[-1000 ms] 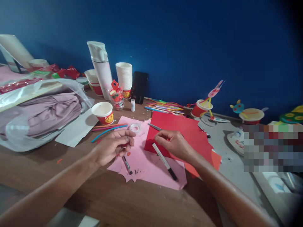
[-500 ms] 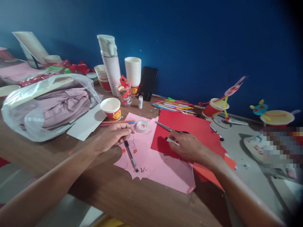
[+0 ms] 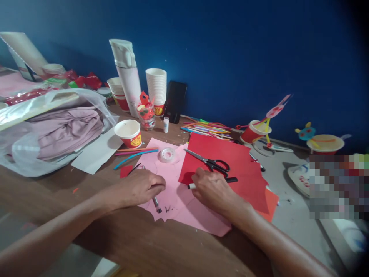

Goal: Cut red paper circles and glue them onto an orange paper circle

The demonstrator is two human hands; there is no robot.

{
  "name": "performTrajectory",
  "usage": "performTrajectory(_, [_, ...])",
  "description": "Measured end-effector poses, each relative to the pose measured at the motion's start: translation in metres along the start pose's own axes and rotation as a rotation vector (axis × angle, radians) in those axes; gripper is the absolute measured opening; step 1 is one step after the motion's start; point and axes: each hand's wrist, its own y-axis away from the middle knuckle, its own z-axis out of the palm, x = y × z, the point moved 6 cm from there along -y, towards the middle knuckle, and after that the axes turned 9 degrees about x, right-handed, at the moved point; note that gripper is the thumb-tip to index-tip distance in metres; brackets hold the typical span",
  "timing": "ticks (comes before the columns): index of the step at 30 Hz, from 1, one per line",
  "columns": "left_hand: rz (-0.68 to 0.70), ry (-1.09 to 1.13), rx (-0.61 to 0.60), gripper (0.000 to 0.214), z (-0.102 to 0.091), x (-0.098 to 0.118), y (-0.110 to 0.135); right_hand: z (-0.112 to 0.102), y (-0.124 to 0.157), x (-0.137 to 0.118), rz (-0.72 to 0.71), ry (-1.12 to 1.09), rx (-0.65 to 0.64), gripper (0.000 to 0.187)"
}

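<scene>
My left hand (image 3: 141, 187) is over the left edge of the pink paper (image 3: 198, 213), fingers curled together; whatever they pinch is hidden. It partly covers a pen (image 3: 157, 204) lying on that paper. A small red paper piece (image 3: 126, 170) and a thin dark tip show behind this hand. My right hand (image 3: 211, 190) rests where the pink and red paper (image 3: 239, 161) meet, its fingers bent and closed. A white end (image 3: 191, 186) and a black end (image 3: 231, 179) stick out on either side, apparently of a marker. Black-handled scissors (image 3: 213, 163) lie just beyond the fingers.
A tape roll (image 3: 167, 154), blue pipe cleaner (image 3: 135, 157) and paper cup (image 3: 128, 134) sit beyond my left hand. Farther back stand a white flask (image 3: 128, 84), stacked cups (image 3: 156, 88) and a phone (image 3: 175, 102). A plastic bag (image 3: 57, 130) lies left; decorated cups (image 3: 255, 131) stand right.
The view has turned slightly right. Both hands have come nearer to me; my left now covers more of the pen. My right has moved off the scissors' handles, which now show.
</scene>
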Motion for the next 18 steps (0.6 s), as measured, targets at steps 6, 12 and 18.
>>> performTrajectory(6, [0.042,-0.205,0.011,0.033,-0.008,0.006,0.015,-0.004,-0.001,0.009,0.026,-0.023,0.055,0.015])
performTrajectory(12, [-0.039,-0.350,0.052,0.034,-0.021,-0.013,0.030,-0.030,0.003,0.047,0.207,-0.025,0.194,0.016])
performTrajectory(18, [-0.007,-0.331,0.123,0.035,-0.021,-0.028,0.034,-0.042,0.009,0.071,0.281,-0.064,0.286,0.014])
